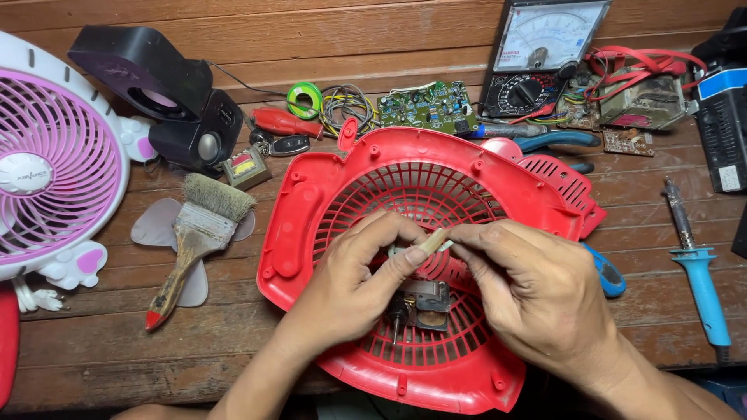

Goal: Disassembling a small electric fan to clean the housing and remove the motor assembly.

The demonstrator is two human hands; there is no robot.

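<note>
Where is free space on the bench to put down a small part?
Bare wood lies between the paintbrush and the red fan housing, and between that housing and the blue soldering iron. The back edge, around the circuit board and multimeter, is crowded.

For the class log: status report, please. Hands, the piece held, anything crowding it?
Left hand and right hand pinch small beige piece together. Small motor sits below in red fan grille. Nothing blocking.

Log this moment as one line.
left hand: pinching small beige piece | right hand: pinching same piece | below: motor on red fan grille
</note>
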